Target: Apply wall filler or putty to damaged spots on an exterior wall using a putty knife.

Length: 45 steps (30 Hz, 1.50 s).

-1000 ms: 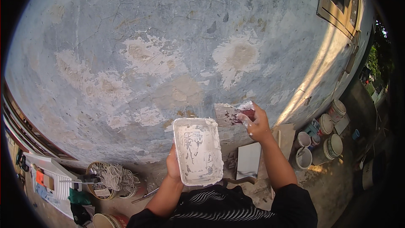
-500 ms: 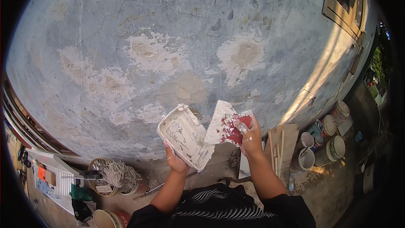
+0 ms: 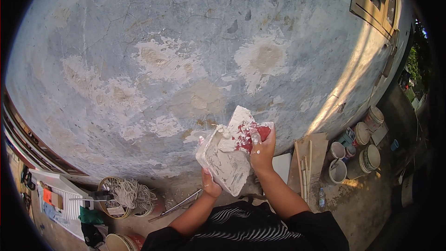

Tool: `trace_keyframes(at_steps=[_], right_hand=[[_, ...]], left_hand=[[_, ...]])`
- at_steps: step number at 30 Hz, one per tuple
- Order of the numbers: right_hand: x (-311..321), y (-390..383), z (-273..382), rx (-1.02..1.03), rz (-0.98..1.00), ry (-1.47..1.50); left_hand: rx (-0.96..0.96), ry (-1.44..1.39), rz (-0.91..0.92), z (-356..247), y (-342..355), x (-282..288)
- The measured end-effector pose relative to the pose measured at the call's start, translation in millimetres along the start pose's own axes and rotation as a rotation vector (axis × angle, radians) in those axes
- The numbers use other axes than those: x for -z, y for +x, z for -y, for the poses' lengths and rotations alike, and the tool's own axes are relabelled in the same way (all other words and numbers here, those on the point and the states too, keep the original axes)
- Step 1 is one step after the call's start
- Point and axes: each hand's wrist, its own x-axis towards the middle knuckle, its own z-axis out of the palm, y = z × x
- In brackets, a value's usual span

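My left hand (image 3: 210, 183) grips a putty-smeared white plastic tray (image 3: 228, 172) by its left side, holding it tilted in front of the wall. My right hand (image 3: 263, 148) is closed on the red, putty-spattered handle of a wide scraper (image 3: 239, 123), whose pale blade lies over the tray's upper part, where a lump of white putty shows. Beyond both hands stands a weathered blue-grey wall (image 3: 176, 14), cracked, with several rough white and beige patches (image 3: 260, 56) on it.
At lower left are a tub of tangled cord (image 3: 132, 193), a white ribbed panel (image 3: 65, 223) and a bucket (image 3: 116, 242). Boards and sticks (image 3: 306, 162), a bottle (image 3: 321, 197) and several buckets (image 3: 337, 171) stand along the wall at right, below a wooden window frame (image 3: 367, 9).
The scraper has moved left onto the tray's upper edge. The tray has tipped and, over the last half second, shifted right, with my left hand moving along with it.
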Motion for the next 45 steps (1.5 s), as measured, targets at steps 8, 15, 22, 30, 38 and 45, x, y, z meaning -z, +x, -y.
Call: trace_keyframes(at_steps=[8,15,22,30,38,45], right_hand=[[-1,11,5,-0.010,0.073,0.143],[6,13,8,0.033,0.208,0.059],[-7,-1,10,-0.002,0.309,0.125],[-20,-19,42,0.070,0.514,-0.362],[-43,-51,45,0.046,0.417,-0.245],[-102,-111,24,-0.051,0.481,-0.159]], left_hand=[[0.067,0.057,0.075,6,-10,6],[0.119,0.022,0.052,-5,-13,5],[0.075,-0.124,0.017,-26,-17,3],[0.126,-0.240,-0.222,-72,-16,-5],[0.157,-0.180,-0.264,-109,-25,18],[0.118,-0.193,-0.212,-169,-48,71]])
